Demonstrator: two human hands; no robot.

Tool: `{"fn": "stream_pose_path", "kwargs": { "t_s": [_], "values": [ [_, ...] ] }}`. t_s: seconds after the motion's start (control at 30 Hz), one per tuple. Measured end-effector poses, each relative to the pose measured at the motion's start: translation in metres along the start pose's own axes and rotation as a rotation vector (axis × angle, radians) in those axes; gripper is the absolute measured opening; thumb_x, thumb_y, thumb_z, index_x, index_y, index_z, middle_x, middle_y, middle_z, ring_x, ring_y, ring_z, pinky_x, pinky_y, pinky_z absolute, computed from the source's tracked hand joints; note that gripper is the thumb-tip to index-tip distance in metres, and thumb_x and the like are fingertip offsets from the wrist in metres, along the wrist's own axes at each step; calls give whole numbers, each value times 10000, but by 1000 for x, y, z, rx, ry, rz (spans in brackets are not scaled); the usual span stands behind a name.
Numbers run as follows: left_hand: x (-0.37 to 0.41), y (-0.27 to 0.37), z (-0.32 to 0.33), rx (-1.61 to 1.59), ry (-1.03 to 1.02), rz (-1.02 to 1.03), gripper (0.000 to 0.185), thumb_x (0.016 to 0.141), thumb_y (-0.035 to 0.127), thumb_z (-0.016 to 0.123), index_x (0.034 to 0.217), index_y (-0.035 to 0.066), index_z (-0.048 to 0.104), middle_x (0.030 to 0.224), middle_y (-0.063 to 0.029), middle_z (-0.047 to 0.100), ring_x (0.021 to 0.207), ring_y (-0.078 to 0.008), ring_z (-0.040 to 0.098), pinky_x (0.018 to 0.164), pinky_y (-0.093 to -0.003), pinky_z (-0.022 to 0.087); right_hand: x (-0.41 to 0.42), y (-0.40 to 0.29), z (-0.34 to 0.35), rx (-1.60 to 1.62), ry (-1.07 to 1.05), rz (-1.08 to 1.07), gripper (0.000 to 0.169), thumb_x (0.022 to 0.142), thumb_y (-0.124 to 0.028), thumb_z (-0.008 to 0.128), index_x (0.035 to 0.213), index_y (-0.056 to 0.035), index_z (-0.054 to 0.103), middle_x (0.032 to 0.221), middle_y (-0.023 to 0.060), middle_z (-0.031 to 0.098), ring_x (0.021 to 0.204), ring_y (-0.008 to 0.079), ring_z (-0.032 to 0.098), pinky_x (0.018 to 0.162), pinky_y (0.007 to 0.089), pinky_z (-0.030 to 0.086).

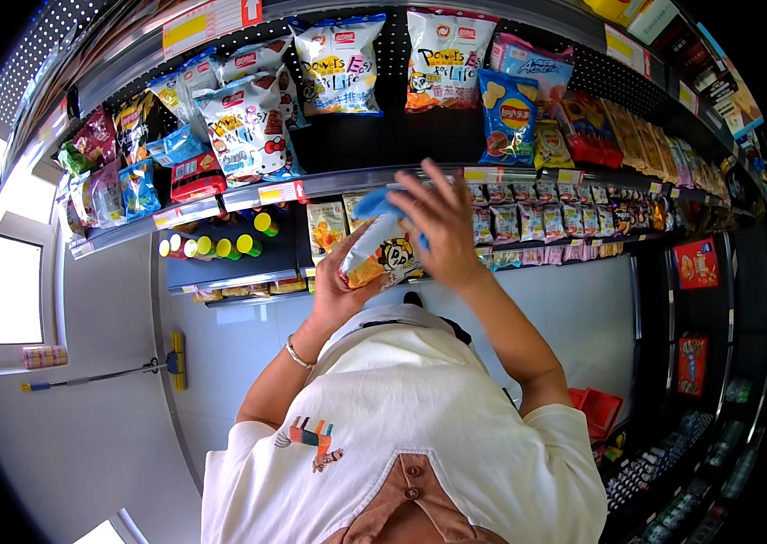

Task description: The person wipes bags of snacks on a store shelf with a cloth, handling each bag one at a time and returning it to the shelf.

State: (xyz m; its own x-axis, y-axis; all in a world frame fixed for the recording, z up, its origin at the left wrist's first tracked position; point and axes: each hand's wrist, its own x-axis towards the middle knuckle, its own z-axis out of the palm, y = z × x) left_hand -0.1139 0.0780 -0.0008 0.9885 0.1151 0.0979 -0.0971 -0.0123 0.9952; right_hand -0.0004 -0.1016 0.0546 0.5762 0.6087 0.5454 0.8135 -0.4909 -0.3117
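My left hand (342, 272) grips a white and orange bag of chips (383, 257) with a cartoon panda on it, held in front of my waist. Over the bag's upper end lies a blue cloth (375, 205). My right hand (443, 234) is on the cloth, its fingers spread and blurred, and a bit of blue shows below the palm too. On the shelf just beyond stand two upright chip bags, one with blue trim (339, 64) and one with red trim (450, 61). A dark bare stretch of shelf (370, 146) lies in front of them.
More chip bags (247, 129) crowd the shelf's left side, and a blue Lay's bag (508, 119) stands to the right. Small snack packets (540, 221) line the lower shelf beside yellow-lidded canisters (247, 245). A mop (176, 360) leans at left; a red basket (597, 411) is at right.
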Motion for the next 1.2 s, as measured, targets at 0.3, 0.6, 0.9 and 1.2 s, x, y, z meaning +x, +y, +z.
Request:
{"fn": "stream_pose_path", "kwargs": {
  "t_s": [0.3,0.6,0.9,1.2],
  "values": [
    [0,18,-24,23,-85,146,673,693,20,824,1318,-25,580,1349,-170,605,1237,-238,579,1071,-373,432,-50,97,1,785,120,877,270,1005,-233,577,1198,-62,657,1174,89,680,1058,191,640,962,331,478],
    [26,83,-31,805,-424,652,596,639,227,852,1212,169,695,1437,-88,538,1405,-367,405,1173,-548,248,-73,72,12,1959,-290,1074,696,969,-499,558,1489,-58,418,1376,134,574,1251,207,564,1027,341,472],
    [35,32,-35,317,180,451,994,680,101,866,1512,50,324,1545,-183,363,1420,-318,377,1165,-428,305,-81,66,14,2159,119,1030,637,817,-97,667,1395,28,431,1288,213,591,1174,311,618,1014,420,510],
    [23,1,15,-872,157,-63,733,830,247,790,1424,65,402,1331,-107,553,1267,-279,511,1091,-448,406,-63,-11,27,1654,85,899,798,747,-46,731,1432,-24,323,1203,120,594,1088,256,605,947,381,506]
  ]
}}
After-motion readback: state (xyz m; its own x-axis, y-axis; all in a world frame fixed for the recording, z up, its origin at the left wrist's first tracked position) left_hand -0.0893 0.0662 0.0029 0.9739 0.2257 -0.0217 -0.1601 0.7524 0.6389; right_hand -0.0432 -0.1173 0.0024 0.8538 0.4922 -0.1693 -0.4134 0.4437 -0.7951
